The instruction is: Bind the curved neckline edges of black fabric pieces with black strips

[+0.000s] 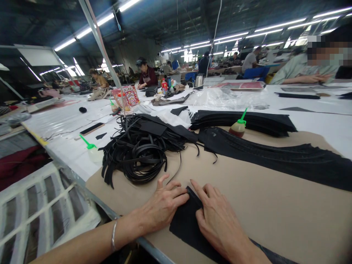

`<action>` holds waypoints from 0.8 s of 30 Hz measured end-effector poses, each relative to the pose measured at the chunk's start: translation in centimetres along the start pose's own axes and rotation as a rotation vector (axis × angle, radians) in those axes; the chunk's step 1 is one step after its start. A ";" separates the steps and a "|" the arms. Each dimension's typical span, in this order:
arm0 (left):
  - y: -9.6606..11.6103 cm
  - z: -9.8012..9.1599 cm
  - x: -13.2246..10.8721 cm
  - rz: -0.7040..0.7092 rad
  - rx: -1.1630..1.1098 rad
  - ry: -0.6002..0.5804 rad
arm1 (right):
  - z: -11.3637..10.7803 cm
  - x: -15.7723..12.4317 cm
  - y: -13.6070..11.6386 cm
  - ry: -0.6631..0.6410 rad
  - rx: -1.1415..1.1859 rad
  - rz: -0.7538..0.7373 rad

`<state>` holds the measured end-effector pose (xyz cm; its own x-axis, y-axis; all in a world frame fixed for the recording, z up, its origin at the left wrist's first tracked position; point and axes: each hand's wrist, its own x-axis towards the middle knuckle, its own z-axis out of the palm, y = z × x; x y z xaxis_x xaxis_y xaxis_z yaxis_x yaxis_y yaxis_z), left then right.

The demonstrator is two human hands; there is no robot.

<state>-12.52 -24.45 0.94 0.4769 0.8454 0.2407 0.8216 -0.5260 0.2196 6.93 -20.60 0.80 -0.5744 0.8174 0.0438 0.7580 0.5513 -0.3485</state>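
Note:
A black strip of leather-like material [185, 222] lies on the tan sheet near the table's front edge, its upper end narrow and looking folded. My left hand [162, 203] has its thumb and forefinger closed on the left side of that end, other fingers lifted and bent. From the right, my right hand [220, 216] rests over the strip, forefinger stretched out past the tip and thumb lying on the material. The strip's lower part runs under my right hand and wrist. Just beyond my hands is a heap of black straps [140, 157].
On the tan sheet [261, 209] lie long black pieces [264, 150] and a stack of black panels [247, 121]. A green-tipped glue bottle [238, 128] stands among them; another bottle [95, 152] is left of the straps. A white rack [35, 209] adjoins the table's left edge. Co-workers sit farther back.

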 end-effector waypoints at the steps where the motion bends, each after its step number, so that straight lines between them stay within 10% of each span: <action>1: 0.0 0.0 0.0 -0.010 0.007 0.005 | -0.1 -0.2 0.3 0.010 0.030 0.011; 12: 2.2 -0.9 2.9 -0.169 -0.134 0.065 | -1.1 -1.8 1.3 -0.023 0.143 0.096; 24: 2.9 -0.1 6.2 0.065 -0.113 -0.174 | -2.2 -3.0 2.5 -0.042 0.319 0.164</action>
<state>-7.27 -20.75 3.19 0.5820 0.8078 0.0934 0.7520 -0.5784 0.3163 11.18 -21.28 1.83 -0.4703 0.8795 -0.0731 0.7102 0.3280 -0.6229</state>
